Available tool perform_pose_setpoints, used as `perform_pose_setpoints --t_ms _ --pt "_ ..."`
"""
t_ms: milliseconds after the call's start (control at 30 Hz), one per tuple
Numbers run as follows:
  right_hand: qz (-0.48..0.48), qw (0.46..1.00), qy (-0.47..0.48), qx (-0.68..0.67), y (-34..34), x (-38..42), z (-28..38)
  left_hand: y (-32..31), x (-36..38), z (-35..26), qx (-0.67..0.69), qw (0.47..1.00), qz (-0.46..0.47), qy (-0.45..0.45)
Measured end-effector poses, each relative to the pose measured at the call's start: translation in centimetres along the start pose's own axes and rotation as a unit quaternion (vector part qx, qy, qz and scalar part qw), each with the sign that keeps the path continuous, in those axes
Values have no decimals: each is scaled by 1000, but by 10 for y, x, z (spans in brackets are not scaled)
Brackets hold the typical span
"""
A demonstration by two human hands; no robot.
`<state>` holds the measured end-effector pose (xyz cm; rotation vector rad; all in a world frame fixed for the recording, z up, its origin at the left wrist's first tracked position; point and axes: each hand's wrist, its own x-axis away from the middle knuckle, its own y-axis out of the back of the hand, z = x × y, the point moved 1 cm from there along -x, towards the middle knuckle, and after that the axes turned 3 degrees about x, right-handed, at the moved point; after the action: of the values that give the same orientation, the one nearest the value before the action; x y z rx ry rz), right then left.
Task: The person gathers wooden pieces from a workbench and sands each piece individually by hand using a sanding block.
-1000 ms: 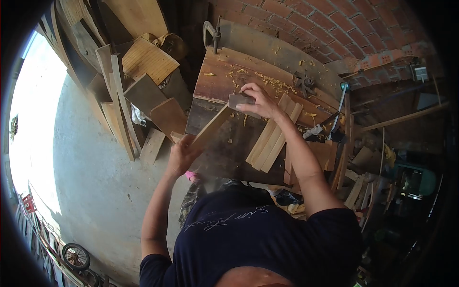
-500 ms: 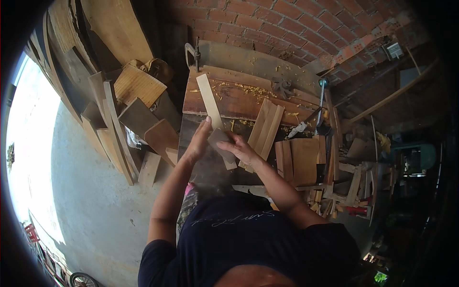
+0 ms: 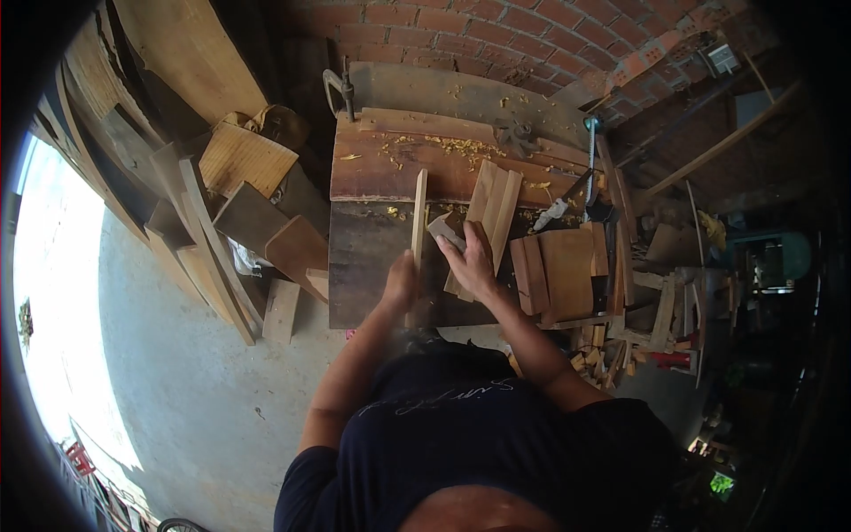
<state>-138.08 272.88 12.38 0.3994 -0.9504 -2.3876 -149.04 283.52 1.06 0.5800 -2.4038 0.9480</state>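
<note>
My left hand (image 3: 402,282) is closed round the lower part of a pale wooden strip (image 3: 419,213), which now stands on its narrow edge and points away from me over the bench. A little to the right, my right hand (image 3: 475,266) grips a small grey-brown sanding block (image 3: 446,230) between thumb and fingers. The block is tilted and sits apart from the strip. Beneath and beyond the right hand lie several wooden strips (image 3: 493,208) side by side. The near end of the held strip is partly hidden by my left hand.
The dark workbench (image 3: 363,257) carries a thick reddish plank (image 3: 372,168) with yellow shavings (image 3: 456,146). A clamp (image 3: 347,93) stands at its far left corner. Flat boards (image 3: 567,270) lie to the right. Planks (image 3: 257,217) lean at the left, beside the concrete floor (image 3: 195,381).
The strip has been turned from its flat face onto its edge, its far end now nearer me and farther right. My right hand has lifted the sanding block off it, to the right.
</note>
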Motion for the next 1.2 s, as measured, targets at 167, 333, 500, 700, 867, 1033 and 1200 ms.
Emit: perform_pose_setpoints --t_ms 167,333,500,700,867,1033,1200 --pt "24 979 145 142 -35 -38 -1 9 -22 31 -175 966 -156 -111" --pt "-128 979 141 75 -78 -170 -50 7 -4 14 -155 971 -184 0" --pt "5 978 161 132 -54 -27 -4 7 -4 3 -187 972 -138 -26" --pt "-144 977 142 65 -77 -156 -52 -7 11 -10 -234 952 -194 -29" --pt "-42 987 130 86 -63 -88 -18 -6 13 -15 -162 971 -178 12" --pt "18 979 191 74 -45 -37 -1 -9 27 -45 -9 992 -33 122" --pt "-76 987 131 52 -83 -180 -71 2 27 -50 120 971 26 207"
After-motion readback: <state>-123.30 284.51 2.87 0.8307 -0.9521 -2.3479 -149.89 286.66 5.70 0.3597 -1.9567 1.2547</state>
